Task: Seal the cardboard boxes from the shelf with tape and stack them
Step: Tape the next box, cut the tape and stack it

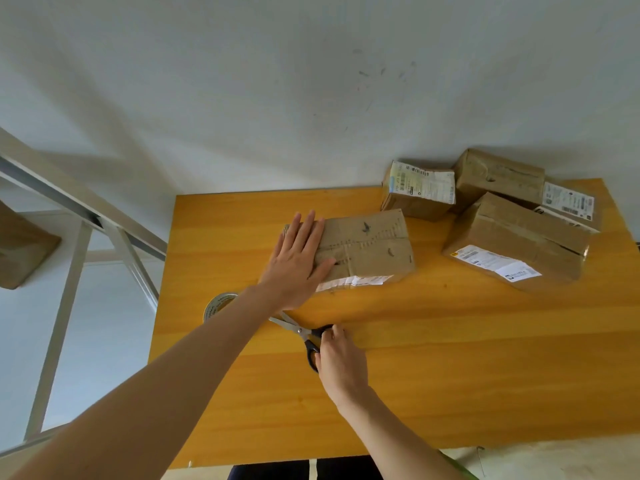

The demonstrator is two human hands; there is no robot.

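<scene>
L hand (298, 258) flat, fingers straight, pressing box (370, 251) mid-frame, its long axis left-right. R hand (341, 355) grips scissors (301, 332) handles just below, blades pointing up-left twd tape (215, 304). L hand's nearer the tape.

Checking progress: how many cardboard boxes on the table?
5: centre box under left hand; at right, labelled back box, tilted box, flat box, front box. Others possibly hidden.

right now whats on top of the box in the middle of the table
The left hand lies flat on the left end of the cardboard box, fingers straight. Its top under the palm is hidden.
</scene>
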